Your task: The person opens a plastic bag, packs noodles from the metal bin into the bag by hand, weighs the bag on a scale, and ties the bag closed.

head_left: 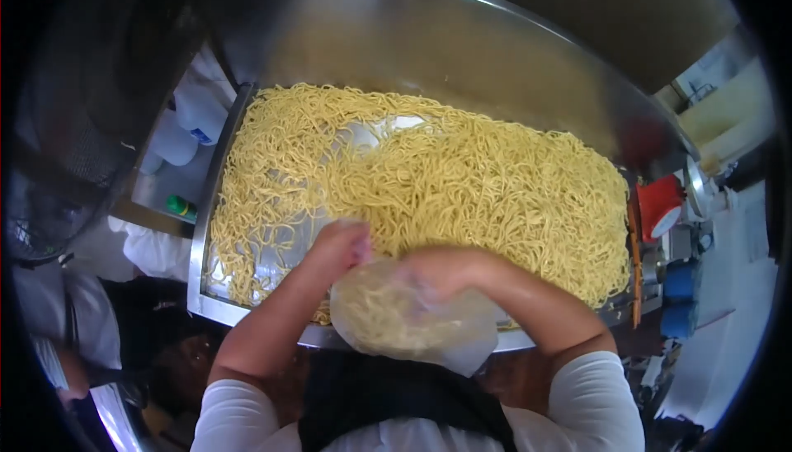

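Observation:
A clear plastic bag [388,316] bulges with yellow noodles in front of my body, at the near edge of the metal tray. My left hand [347,242] is closed on the bag's upper left edge. Over the bag's top right part is my right hand [435,274], smeared by motion, its fingers pointing down. Whether it grips the bag or noodles is hidden. Loose yellow noodles [495,184] cover the tray beyond both hands, heaped thickest at the middle and right. Bare metal shows among the thinner noodles at the left.
The metal tray [198,283] has a raised rim and a tall metal back panel [462,48]. White bottles [198,110] and a green-capped container [180,206] stand left. At right are a red container [660,204] and blue containers [681,299]. Another person's sleeve [91,316] shows lower left.

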The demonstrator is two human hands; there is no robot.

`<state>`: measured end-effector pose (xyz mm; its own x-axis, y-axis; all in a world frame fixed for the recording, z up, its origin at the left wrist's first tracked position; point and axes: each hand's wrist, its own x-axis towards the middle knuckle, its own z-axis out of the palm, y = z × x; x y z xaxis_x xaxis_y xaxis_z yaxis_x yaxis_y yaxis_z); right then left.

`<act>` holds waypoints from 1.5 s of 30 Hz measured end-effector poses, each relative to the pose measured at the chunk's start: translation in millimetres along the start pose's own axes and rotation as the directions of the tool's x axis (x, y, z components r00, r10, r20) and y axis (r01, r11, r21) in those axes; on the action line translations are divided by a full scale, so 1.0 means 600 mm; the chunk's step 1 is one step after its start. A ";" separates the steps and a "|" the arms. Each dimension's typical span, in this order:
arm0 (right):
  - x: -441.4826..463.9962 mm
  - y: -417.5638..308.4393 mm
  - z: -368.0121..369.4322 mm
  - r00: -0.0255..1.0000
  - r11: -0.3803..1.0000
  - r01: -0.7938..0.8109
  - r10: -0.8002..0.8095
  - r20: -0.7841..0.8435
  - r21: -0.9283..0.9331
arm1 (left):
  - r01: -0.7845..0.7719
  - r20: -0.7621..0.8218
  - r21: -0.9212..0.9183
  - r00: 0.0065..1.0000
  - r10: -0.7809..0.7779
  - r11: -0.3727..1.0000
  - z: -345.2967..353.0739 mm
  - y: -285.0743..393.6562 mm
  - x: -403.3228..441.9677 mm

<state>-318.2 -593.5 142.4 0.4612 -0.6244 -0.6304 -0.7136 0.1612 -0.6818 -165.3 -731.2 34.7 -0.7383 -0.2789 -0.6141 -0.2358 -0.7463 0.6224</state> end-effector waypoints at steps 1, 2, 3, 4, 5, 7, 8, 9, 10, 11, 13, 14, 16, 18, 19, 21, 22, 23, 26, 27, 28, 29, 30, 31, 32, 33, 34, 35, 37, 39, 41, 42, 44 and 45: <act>-0.010 -0.005 -0.019 0.977 0.985 -0.115 0.089 -0.193 -0.127 | -0.020 -0.042 0.046 0.999 0.022 0.999 -0.023 -0.016 -0.015; -0.016 -0.005 -0.026 0.909 0.942 -0.249 0.147 -0.390 -0.223 | -0.038 -0.083 0.094 0.995 0.046 0.995 -0.043 -0.031 -0.029; 0.006 0.018 -0.015 0.858 0.878 -0.330 0.124 -0.499 -0.348 | 0.024 -0.176 0.240 0.984 0.019 0.970 -0.051 -0.029 -0.054; 0.055 0.058 0.002 0.795 0.789 -0.421 0.083 -0.601 -0.448 | 0.097 -0.268 0.376 0.963 0.008 0.921 -0.050 -0.019 -0.085; 0.086 0.072 0.007 0.761 0.754 -0.471 0.084 -0.643 -0.458 | 0.177 -0.357 0.498 0.934 0.015 0.849 -0.054 -0.011 -0.105; 0.133 0.083 0.010 0.728 0.751 -0.522 0.145 -0.670 -0.404 | 0.105 -0.277 0.779 0.942 0.189 0.618 -0.079 -0.010 -0.121; 0.140 0.087 0.007 0.731 0.778 -0.525 0.204 -0.651 -0.346 | 0.066 -0.210 0.881 0.942 0.262 0.469 -0.094 -0.006 -0.122; 0.133 0.086 0.006 0.755 0.827 -0.488 0.237 -0.612 -0.281 | 0.020 -0.087 0.986 0.908 0.410 0.165 -0.122 -0.016 -0.100; 0.121 0.078 0.011 0.780 0.869 -0.450 0.272 -0.563 -0.205 | -0.055 -0.060 0.969 0.895 0.442 0.242 -0.118 -0.019 -0.082; 0.105 0.070 0.017 0.803 0.900 -0.419 0.304 -0.512 -0.123 | -0.137 -0.031 0.939 0.880 0.475 0.315 -0.111 -0.017 -0.052; 0.046 0.062 0.045 0.761 0.936 -0.347 0.314 -0.567 0.053 | -0.199 -0.092 0.796 0.894 0.439 0.572 -0.026 0.031 -0.018; 0.019 0.053 0.053 0.741 0.944 -0.303 0.318 -0.592 0.129 | -0.152 -0.169 0.658 0.924 0.342 0.738 0.052 0.067 -0.032; -0.012 0.030 0.053 0.714 0.979 0.050 0.103 -0.693 0.197 | -0.374 0.007 0.411 0.913 0.407 0.831 0.162 0.106 -0.061; -0.029 -0.051 0.049 0.663 0.958 0.257 -0.076 -0.745 0.131 | -0.442 0.250 0.285 0.891 0.379 0.851 0.236 0.140 -0.107; -0.016 -0.113 0.035 0.644 0.960 0.278 -0.153 -0.750 0.042 | -0.494 0.310 0.261 0.856 0.413 0.829 0.255 0.160 -0.132; 0.070 -0.125 0.085 0.624 0.958 0.286 -0.206 -0.754 -0.025 | -0.569 0.377 0.197 0.795 0.474 0.798 0.243 0.180 -0.172; 0.125 -0.130 0.110 0.621 0.961 0.269 -0.226 -0.750 -0.067 | -0.604 0.383 0.315 0.787 0.484 0.732 0.229 0.164 -0.156; 0.175 -0.124 0.140 0.613 0.967 0.247 -0.202 -0.764 -0.059 | -0.630 0.393 0.423 0.775 0.495 0.651 0.204 0.136 -0.118; 0.335 -0.108 0.251 0.389 0.758 0.543 0.155 -0.908 0.362 | -0.564 0.510 0.816 0.806 0.302 0.127 0.156 0.079 -0.041; 0.325 -0.085 0.257 0.428 0.931 0.360 -0.108 -0.897 0.060 | -0.478 0.511 0.857 0.837 0.197 -0.191 0.151 0.068 -0.025; 0.314 -0.062 0.262 0.437 0.931 0.206 -0.363 -0.823 -0.302 | -0.398 0.421 0.885 0.906 0.051 -0.240 0.146 0.056 -0.002; 0.255 -0.096 0.240 0.650 0.951 0.067 -0.271 -0.710 -0.302 | -0.324 0.311 0.899 0.946 -0.092 -0.295 0.147 0.049 0.029; 0.204 -0.114 0.213 0.813 0.937 -0.073 -0.142 -0.565 -0.341 | -0.259 0.189 0.896 0.957 -0.218 -0.361 0.157 0.048 0.052; 0.176 -0.107 0.196 0.839 0.985 0.041 -0.124 -0.530 -0.166 | -0.194 0.124 0.907 0.971 -0.203 -0.374 0.177 0.047 0.061; 0.149 -0.100 0.179 0.863 0.990 0.137 -0.106 -0.493 0.027 | -0.130 0.058 0.913 0.979 -0.193 -0.387 0.201 0.043 0.064; 0.124 -0.091 0.158 0.928 0.960 0.158 -0.065 -0.366 0.231 | -0.068 -0.007 0.914 0.983 -0.184 -0.401 0.213 0.039 0.066; 0.136 -0.042 0.174 0.911 0.953 0.263 -0.194 -0.364 0.151 | -0.078 0.053 0.960 0.993 -0.101 -0.269 0.200 0.033 0.076; 0.147 0.006 0.190 0.877 0.926 0.370 -0.322 -0.356 0.072 | -0.099 0.099 0.986 0.995 -0.006 -0.135 0.174 0.027 0.087; 0.051 0.047 0.140 0.799 0.845 0.531 -0.470 -0.376 0.072 | -0.151 0.127 0.973 0.982 0.142 0.175 0.149 0.032 0.070; -0.105 0.052 0.056 0.862 0.860 0.420 -0.279 -0.424 0.289 | -0.200 0.098 0.843 0.970 0.224 0.499 0.158 0.060 0.000; -0.167 0.073 0.025 0.491 0.951 0.307 -0.123 -0.863 0.039 | -0.258 0.159 0.733 0.965 0.209 0.630 0.156 0.072 -0.038; -0.150 0.079 0.026 0.486 0.986 0.168 -0.083 -0.870 0.000 | -0.281 0.194 0.668 0.960 0.203 0.689 0.154 0.073 -0.054; -0.079 0.116 0.029 0.443 0.990 -0.124 -0.010 -0.897 -0.072 | -0.276 0.309 0.524 0.943 0.123 0.806 0.144 0.079 -0.078; -0.056 0.137 0.027 0.375 0.986 -0.153 0.125 -0.919 0.071 | -0.261 0.368 0.449 0.925 0.089 0.855 0.142 0.080 -0.090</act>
<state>-383.9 -546.9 101.6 -0.4004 -0.9161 0.0197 -0.7361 0.3087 -0.6023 -190.7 -700.2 139.2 -0.9370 -0.1019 -0.3340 -0.2924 -0.2940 0.9100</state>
